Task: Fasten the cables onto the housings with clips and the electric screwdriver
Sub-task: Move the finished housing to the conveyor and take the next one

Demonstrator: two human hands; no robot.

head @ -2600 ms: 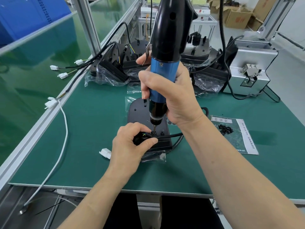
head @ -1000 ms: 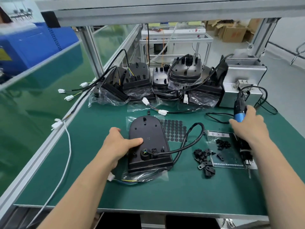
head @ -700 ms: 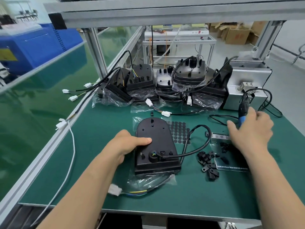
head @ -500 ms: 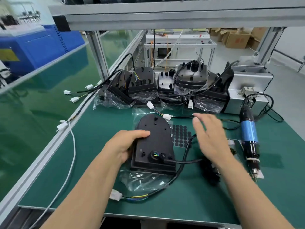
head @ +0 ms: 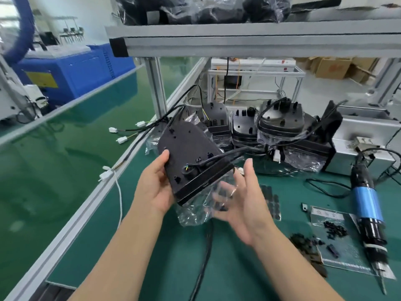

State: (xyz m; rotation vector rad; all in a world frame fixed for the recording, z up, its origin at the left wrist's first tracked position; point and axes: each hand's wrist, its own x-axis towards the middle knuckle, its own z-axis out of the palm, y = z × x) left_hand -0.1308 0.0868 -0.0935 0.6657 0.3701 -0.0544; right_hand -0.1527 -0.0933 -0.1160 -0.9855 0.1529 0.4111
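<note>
The left hand (head: 155, 187) grips the black housing (head: 188, 153) by its left edge, thumb on the top face, and holds it tilted above the middle of the table (head: 238, 268). Its black cable (head: 217, 158) runs off to the right, and a clear plastic bag (head: 195, 211) hangs below it. The right hand (head: 245, 205) is spread, fingers blurred behind the bag; contact cannot be told. The electric screwdriver (head: 366, 203) lies near the right edge, beside loose black clips (head: 303, 242). More bagged housings (head: 280, 120) line the far edge.
</note>
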